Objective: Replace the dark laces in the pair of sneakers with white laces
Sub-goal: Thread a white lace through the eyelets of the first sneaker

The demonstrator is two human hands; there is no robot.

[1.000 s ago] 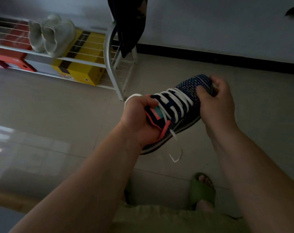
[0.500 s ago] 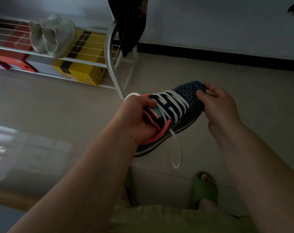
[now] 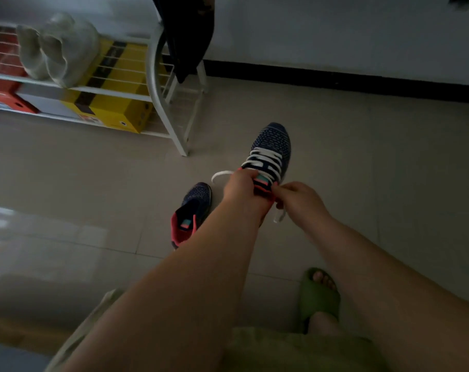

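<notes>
White lace (image 3: pixel 265 159) crosses the eyelets of the dark blue knit sneaker (image 3: pixel 272 146), which sits toe-away on the tiled floor (image 3: pixel 362 170) in front of the person. The left hand (image 3: pixel 240 185) grips the sneaker at its coral collar, with one free lace end (image 3: pixel 221 175) looping out past it to the left. The right hand (image 3: pixel 299 196) pinches at the right side of the collar, where the other lace end (image 3: pixel 279 214) hangs down below its fingers; whether it holds that end or only the collar edge, I cannot tell. The second sneaker (image 3: pixel 191 213) lies on the floor just left of the left forearm, and no lace shows in it.

Risks from here, as I judge them: the two free ends look uneven, so tightening now could leave one side too short to tie. A pull on a single end could drag the lacing through the top eyelets and slacken the rows. The loose end on the left could catch under the sole or the wrist. The dim light makes a skipped eyelet easy to miss.

Boxes sit on the white wire rack (image 3: pixel 158 84), a yellow one (image 3: pixel 112 108) and a red one (image 3: pixel 5 84), but their printing is too blurred to read. No brand name is legible on either sneaker.
</notes>
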